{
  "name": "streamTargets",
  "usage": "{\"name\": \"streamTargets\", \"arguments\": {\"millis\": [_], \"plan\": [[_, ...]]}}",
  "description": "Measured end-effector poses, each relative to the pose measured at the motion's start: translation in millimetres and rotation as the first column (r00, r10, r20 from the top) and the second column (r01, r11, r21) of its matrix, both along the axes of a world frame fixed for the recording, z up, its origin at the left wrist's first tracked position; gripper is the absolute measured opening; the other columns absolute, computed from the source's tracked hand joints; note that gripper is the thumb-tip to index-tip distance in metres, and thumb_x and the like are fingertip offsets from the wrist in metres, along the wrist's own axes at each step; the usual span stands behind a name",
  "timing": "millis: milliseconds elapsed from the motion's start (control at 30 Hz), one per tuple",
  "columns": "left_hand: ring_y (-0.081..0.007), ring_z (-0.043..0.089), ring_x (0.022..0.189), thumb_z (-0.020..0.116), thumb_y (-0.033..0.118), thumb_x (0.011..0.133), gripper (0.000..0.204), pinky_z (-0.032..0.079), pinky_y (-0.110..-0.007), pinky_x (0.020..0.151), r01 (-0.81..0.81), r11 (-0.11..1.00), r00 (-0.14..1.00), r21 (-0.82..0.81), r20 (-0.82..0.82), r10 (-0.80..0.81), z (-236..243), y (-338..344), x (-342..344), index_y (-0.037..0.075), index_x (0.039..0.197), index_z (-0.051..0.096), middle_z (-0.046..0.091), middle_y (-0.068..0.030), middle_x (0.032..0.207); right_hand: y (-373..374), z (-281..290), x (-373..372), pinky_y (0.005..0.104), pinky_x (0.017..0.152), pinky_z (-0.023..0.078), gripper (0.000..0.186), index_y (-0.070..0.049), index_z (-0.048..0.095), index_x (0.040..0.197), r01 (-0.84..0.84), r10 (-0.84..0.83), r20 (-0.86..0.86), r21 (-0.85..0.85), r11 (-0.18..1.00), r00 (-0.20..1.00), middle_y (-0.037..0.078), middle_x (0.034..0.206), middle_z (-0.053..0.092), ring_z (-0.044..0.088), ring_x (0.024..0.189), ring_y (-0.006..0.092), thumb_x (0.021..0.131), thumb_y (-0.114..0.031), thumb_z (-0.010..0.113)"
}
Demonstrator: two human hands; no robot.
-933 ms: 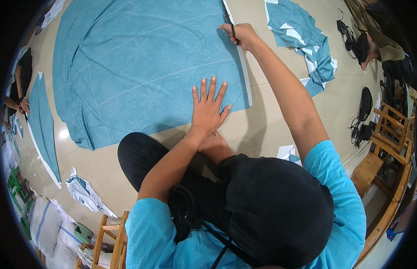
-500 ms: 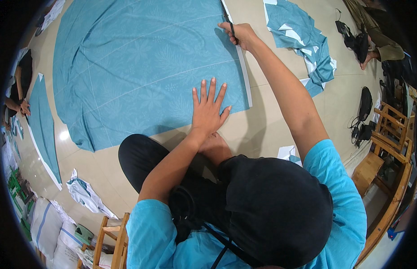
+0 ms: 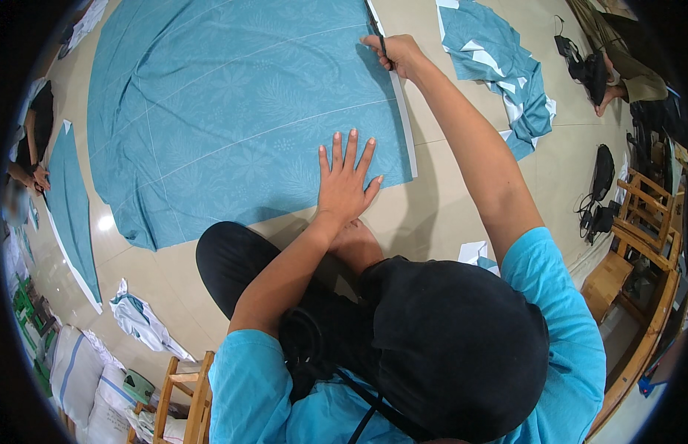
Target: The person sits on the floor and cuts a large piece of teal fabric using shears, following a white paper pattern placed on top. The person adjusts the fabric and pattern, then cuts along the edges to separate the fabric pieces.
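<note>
My left hand (image 3: 344, 181) lies flat on a large teal leaf-patterned cloth (image 3: 233, 89) marked with white lines, its fingers spread near the lower right corner. My bare foot (image 3: 355, 244) is partly hidden below it. My right hand (image 3: 399, 55) grips black scissors (image 3: 382, 46) at the cloth's right edge, along a narrow white band (image 3: 403, 133); the blades point toward the top of the view.
Crumpled teal-and-white cloth (image 3: 495, 66), black bags (image 3: 601, 174) and wooden stools (image 3: 643, 214) lie right. Two people (image 3: 625, 81) (image 3: 34, 118) are at the edges. A long teal piece (image 3: 74, 214), white sacks (image 3: 74, 370) and another stool (image 3: 181, 385) are left.
My right hand and the scissors have shifted very slightly toward the top of the view. My left hand stays spread on the cloth, almost unmoved.
</note>
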State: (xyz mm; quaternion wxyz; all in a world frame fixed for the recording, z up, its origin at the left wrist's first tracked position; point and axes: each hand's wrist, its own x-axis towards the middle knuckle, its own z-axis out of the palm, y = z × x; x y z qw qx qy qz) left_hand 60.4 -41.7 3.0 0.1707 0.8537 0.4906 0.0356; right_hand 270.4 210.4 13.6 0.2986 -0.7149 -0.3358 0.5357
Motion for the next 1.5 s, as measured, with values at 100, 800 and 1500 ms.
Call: {"name": "streamTargets", "arguments": {"millis": [100, 800, 1500], "plan": [[-0.0507, 0.014, 0.163, 0.051, 0.055, 0.106, 0.079, 0.012, -0.073, 0.126, -0.002, 1.000, 0.999, 0.019, 0.033, 0.001, 0.2, 0.6, -0.3, 0.018, 0.172, 0.029, 0.018, -0.0215, 0.178, 2.1, -2.4, -1.5, 0.0282, 0.051, 0.040, 0.039, -0.009, 0.067, 0.077, -0.003, 0.003, 0.001, -0.002, 1.000, 1.000, 0.001, 0.067, 0.057, 0.051, 0.055, 0.0113, 0.078, -0.037, 0.094], [-0.0447, 0.066, 0.099, 0.058, 0.016, 0.105, 0.018, 0.052, -0.053, 0.088, -0.041, 0.960, 0.925, -0.277, 0.353, 0.142, 11.4, 28.2, -19.6, 0.002, 0.111, 0.068, 0.069, -0.0222, 0.107, -268.0, 1.1, -10.1, 0.0435, 0.066, 0.054, 0.036, -0.002, 0.068, 0.085, -0.011, -0.154, 0.658, 0.240, 0.971, 0.737, 0.014, 0.072, 0.070, 0.069, 0.067, 0.0343, 0.086, -0.032, 0.086], [-0.0436, 0.067, 0.100, 0.077, 0.026, 0.099, 0.031, 0.053, -0.049, 0.086, -0.399, 0.901, 0.917, -0.170, -0.057, 0.395, -6.0, 82.1, -343.9, -0.001, 0.103, 0.062, 0.071, -0.0230, 0.101, -354.4, 1.6, 13.0, 0.0454, 0.068, 0.053, 0.029, -0.002, 0.069, 0.095, 0.267, -0.407, 0.553, 0.319, 0.909, 0.727, 0.012, 0.080, 0.071, 0.069, 0.072, 0.0330, 0.087, -0.026, 0.085]]}}
